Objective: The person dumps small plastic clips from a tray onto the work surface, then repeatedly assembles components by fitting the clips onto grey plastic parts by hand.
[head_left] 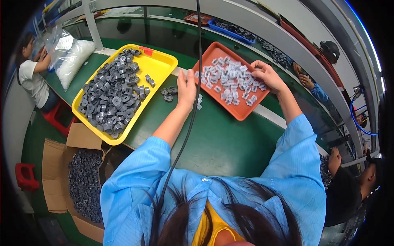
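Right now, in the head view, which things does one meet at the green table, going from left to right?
Clear plastic bag, yellow tray, three loose grey parts, left hand, orange tray.

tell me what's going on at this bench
A person in a blue top has both hands by an orange tray of whitish pieces. The right hand is at its right side, fingers among the pieces; whether it grips one is unclear. The left hand is near its left edge. Farther left sits a yellow tray heaped with grey pieces.
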The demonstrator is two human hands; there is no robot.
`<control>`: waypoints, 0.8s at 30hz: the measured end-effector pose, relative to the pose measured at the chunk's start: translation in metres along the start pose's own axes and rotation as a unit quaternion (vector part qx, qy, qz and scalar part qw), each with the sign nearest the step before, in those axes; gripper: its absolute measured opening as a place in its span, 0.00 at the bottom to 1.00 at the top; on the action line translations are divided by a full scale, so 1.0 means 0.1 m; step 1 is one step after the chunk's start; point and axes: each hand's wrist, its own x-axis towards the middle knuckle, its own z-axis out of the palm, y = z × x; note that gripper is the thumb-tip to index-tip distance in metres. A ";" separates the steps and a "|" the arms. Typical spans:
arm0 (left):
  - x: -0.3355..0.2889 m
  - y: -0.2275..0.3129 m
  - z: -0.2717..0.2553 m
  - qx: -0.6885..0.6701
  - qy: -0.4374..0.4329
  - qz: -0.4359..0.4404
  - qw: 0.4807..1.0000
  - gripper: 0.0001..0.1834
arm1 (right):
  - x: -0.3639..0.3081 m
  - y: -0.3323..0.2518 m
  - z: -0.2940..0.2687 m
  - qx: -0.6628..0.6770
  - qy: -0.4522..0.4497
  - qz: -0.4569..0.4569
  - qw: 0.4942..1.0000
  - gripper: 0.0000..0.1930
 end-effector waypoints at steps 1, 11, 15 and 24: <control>0.07 -0.05 -0.02 0.004 0.003 0.004 1.000 0.39 | -0.02 -0.07 0.11 -0.006 -0.006 -0.012 1.000 0.08; 0.26 -0.05 -0.28 0.004 0.010 0.075 0.997 0.31 | -0.01 -0.46 0.75 -0.323 0.037 -0.246 0.913 0.16; 0.20 0.02 -0.31 -0.004 0.029 0.048 0.998 0.36 | -0.20 -0.53 0.98 -0.339 0.014 -0.240 0.910 0.24; 0.20 0.06 -0.31 0.014 -0.006 0.052 0.999 0.33 | -0.75 -0.62 1.18 -0.449 0.060 -0.298 0.840 0.27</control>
